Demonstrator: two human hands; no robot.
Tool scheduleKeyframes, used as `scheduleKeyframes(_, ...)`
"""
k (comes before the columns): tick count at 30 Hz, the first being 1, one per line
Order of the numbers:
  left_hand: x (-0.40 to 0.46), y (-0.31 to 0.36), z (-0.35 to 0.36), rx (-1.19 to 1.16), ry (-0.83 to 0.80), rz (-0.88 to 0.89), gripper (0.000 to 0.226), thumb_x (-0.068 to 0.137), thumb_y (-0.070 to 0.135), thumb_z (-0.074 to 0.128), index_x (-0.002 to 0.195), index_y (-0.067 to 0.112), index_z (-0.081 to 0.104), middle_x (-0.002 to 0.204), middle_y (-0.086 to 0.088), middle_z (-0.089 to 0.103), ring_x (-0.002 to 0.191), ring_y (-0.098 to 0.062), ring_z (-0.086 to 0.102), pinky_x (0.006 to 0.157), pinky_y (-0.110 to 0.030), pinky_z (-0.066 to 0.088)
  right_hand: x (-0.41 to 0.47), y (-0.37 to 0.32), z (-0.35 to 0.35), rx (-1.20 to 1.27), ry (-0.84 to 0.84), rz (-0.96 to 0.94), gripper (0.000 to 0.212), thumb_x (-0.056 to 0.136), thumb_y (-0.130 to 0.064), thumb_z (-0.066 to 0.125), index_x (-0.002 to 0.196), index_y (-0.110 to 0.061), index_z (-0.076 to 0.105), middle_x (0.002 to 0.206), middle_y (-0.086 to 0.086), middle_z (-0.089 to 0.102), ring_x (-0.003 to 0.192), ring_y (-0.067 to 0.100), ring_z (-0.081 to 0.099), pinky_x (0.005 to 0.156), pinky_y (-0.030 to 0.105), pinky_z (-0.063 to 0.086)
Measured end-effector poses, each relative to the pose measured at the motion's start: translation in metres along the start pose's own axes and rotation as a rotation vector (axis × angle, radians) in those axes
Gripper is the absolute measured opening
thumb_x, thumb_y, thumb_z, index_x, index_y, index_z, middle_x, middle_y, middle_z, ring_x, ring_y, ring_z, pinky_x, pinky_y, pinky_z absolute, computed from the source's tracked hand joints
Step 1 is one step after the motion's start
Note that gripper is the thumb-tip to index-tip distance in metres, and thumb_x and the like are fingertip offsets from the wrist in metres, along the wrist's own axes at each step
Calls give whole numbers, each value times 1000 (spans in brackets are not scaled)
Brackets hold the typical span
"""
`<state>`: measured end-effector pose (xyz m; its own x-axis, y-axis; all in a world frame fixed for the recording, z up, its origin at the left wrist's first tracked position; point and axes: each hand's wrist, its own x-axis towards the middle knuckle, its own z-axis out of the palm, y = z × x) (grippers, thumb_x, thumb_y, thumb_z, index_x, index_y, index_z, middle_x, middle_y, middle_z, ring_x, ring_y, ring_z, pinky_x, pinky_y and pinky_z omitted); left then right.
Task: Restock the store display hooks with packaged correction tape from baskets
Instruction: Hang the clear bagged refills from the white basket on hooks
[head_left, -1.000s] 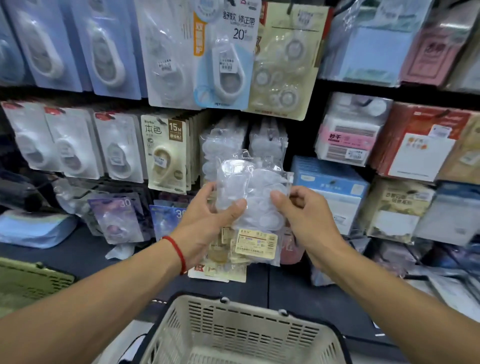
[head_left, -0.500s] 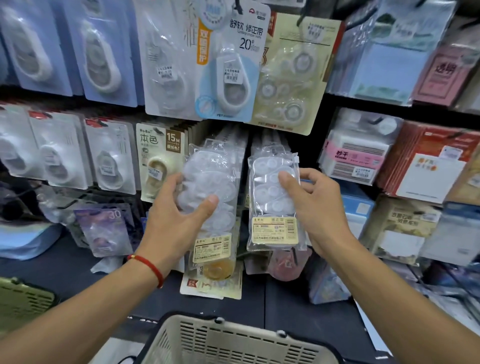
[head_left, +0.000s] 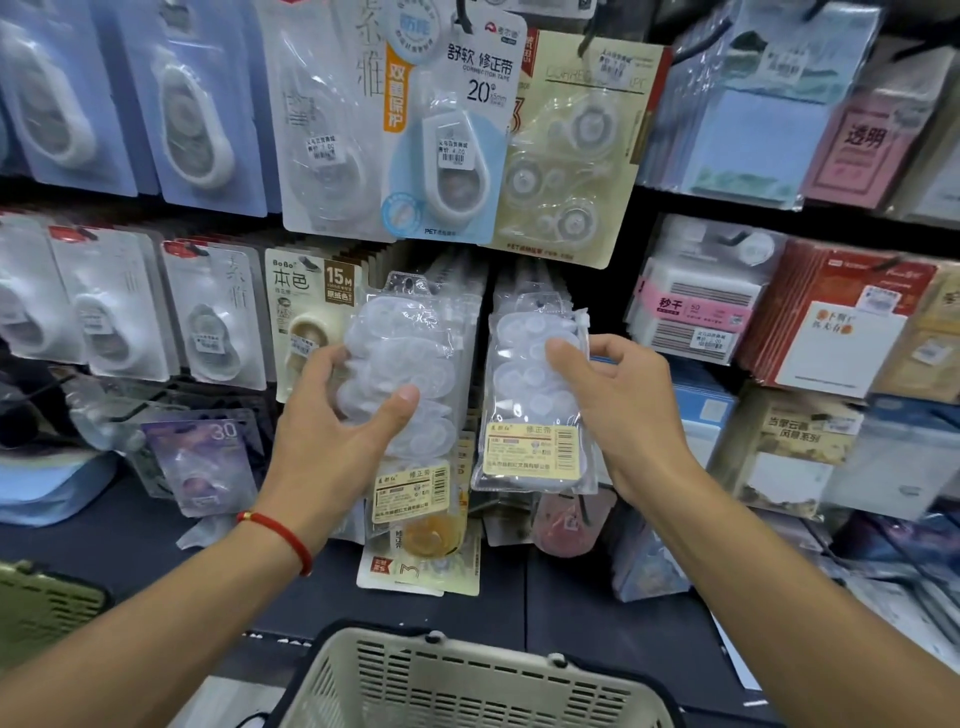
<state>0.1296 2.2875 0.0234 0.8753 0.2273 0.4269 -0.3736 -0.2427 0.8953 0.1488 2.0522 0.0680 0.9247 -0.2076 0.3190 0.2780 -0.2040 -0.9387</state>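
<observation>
My left hand (head_left: 332, 436) grips a stack of clear correction tape packs (head_left: 410, 364) with yellow labels, held up against the left hook row. Beside it, my right hand (head_left: 618, 410) pinches a second clear pack (head_left: 530, 415) by its right edge, in front of the right hook row of the same packs. The hooks themselves are hidden behind the packaging. A beige basket (head_left: 467, 680) sits below at the bottom edge of the view; I cannot see its contents.
Carded correction tapes (head_left: 447, 140) hang above and to the left. Sticky-note packs (head_left: 691, 312) and red notepads (head_left: 836, 327) fill the right shelves. A green basket (head_left: 41, 608) sits at bottom left on the dark shelf (head_left: 597, 618). Loose packs (head_left: 421, 566) lie below the hooks.
One second ago both hands held one bundle low in front of me. The bundle is now split, and both hands have risen to the two hook rows, left and right.
</observation>
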Motion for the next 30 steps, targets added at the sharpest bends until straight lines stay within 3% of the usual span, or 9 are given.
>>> scheduleKeyframes(3,1,-1,-1,2,1,-18,55,85,38,82,130,37,50,138,7,57,131,-14,52,110,-42,46,2,0,1,-14,23,8,18,93,-38,77,93,-21,74,84,-1,81,83,19,79,88,52,62)
scheduleKeyframes(6,1,0,-1,8,7,-17,58,85,39,82,132,37,48,137,9,56,129,-11,51,110,-39,45,3,1,1,-74,27,11,20,93,-41,76,94,-21,73,82,-5,80,77,10,76,75,34,60)
scheduleKeyframes(8,2,-1,-2,20,18,-25,60,85,40,81,134,34,49,137,8,56,128,-11,51,107,-38,45,0,4,-1,-371,65,-97,26,95,-47,71,108,-24,67,97,-12,74,87,3,69,74,19,50)
scheduleKeyframes(11,1,-1,-1,-16,9,-65,64,82,41,84,135,30,51,131,8,63,120,-6,62,98,-34,55,-13,10,1,-734,91,-361,41,98,-42,65,132,-21,55,126,-6,53,116,13,52,94,30,44)
scheduleKeyframes(14,-5,2,8,-124,-33,-154,62,65,52,84,119,40,54,111,20,63,90,19,65,68,-10,55,-28,15,12,-700,-45,-270,50,97,-51,62,139,-24,52,132,-8,49,121,10,49,96,30,43)
scheduleKeyframes(18,-13,-3,22,-283,-109,-274,73,60,47,92,123,35,58,112,0,77,99,-16,77,81,-34,64,-40,21,22,-406,-215,-115,27,94,-53,68,112,-32,68,96,-15,72,85,0,67,72,14,52)
scheduleKeyframes(20,-16,-2,24,-349,-133,-304,78,56,48,93,124,31,58,111,-3,79,100,-22,78,85,-40,62,-42,22,25,-303,-241,-58,20,94,-47,72,107,-32,68,88,-9,75,77,3,72,68,19,56)
scheduleKeyframes(25,-14,0,20,-479,-183,-379,64,69,41,85,126,29,58,114,-5,80,103,-27,78,89,-47,62,-43,19,19,-69,-185,15,14,102,-38,65,108,-27,59,92,-4,81,84,16,78,81,47,61)
scheduleKeyframes(30,-11,-3,15,-371,-123,-356,45,80,35,80,120,36,60,112,1,80,108,-25,75,101,-55,56,-37,12,10,41,-59,36,10,103,-36,63,108,-31,56,94,17,78,90,50,71,78,67,58)
